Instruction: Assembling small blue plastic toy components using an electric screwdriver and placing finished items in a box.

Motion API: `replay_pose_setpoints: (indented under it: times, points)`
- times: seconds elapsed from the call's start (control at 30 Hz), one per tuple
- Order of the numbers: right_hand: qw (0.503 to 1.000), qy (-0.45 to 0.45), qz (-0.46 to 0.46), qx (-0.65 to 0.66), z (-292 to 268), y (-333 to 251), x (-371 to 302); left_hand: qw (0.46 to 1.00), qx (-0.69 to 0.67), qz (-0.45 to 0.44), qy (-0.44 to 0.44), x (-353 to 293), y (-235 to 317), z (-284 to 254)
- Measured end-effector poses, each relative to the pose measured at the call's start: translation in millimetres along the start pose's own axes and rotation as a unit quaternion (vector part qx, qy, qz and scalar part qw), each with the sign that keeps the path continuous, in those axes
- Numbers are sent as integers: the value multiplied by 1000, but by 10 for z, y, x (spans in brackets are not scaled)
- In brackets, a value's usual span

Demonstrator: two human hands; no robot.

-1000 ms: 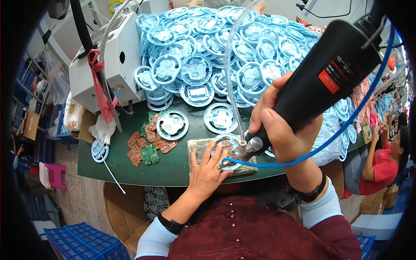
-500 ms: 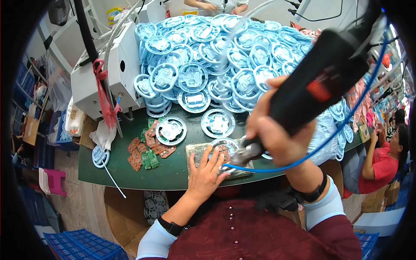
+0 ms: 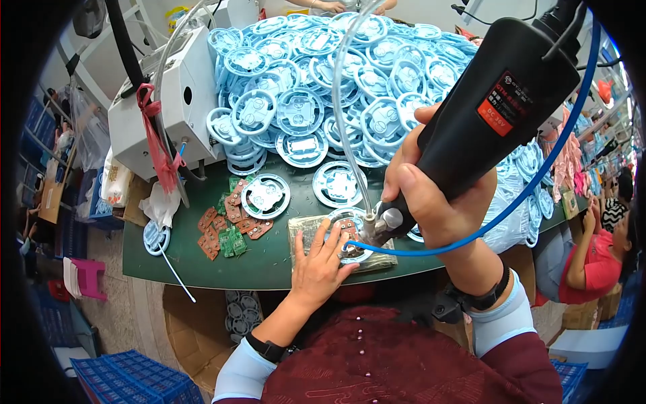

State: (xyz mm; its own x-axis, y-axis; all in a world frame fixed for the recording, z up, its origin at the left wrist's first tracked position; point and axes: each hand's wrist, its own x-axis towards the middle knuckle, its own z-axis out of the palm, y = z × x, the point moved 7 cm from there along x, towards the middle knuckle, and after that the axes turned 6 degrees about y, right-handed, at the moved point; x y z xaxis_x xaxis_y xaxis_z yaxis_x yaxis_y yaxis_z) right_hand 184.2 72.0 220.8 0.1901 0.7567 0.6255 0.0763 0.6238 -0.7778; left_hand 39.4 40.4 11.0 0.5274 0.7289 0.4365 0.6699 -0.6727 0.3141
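My right hand (image 3: 447, 202) is wrapped round a black electric screwdriver (image 3: 501, 108), tilted with its metal nose down and to the left. A clear tube (image 3: 342, 101) and a blue hose (image 3: 431, 253) join that nose. Beneath it lies a light-blue wheel-shaped plastic part (image 3: 364, 256) with a reddish-brown circuit board (image 3: 348, 224) in it, on a tape-covered block (image 3: 301, 232). My left hand (image 3: 316, 269) rests flat with fingers spread, fingertips on the part's left side. The nose hides the screwdriver's tip, so its contact cannot be seen.
A big heap of blue wheel parts (image 3: 303, 111) covers the far table. Loose red (image 3: 208, 246) and green boards (image 3: 232, 242) lie left of the block, below one wheel part (image 3: 265, 196). A white machine (image 3: 165, 108) stands at left. Other people sit across and at right.
The screwdriver's nose has shifted slightly left over the wheel part, and the tool is no longer blurred. The clear tube hangs straighter. My left hand stays nearly in place.
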Motion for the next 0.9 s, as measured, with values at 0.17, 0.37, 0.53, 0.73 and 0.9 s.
replay_pose_setpoints:
  times: [0.17, 0.37, 0.53, 0.73, 0.9]
  points:
    - [1000, -3, 6, -3, -1, 48, -13, 1000, 6, -3, -4, -14, -6, 18]
    - [1000, -1, 2, -18, -43, 69, -5, 1000, 6, -2, -5, 2, 5, 9]
    - [1000, -3, 1, 3, -19, 113, 12, 1000, 6, 1, -10, 31, -20, 25]
    - [1000, -4, -13, 26, -22, 31, -196, 1000, 24, 1, -4, 51, -2, -55]
    - [995, 25, 69, 67, 1, 116, -162, 1000, 7, 5, -8, 17, 40, -49]
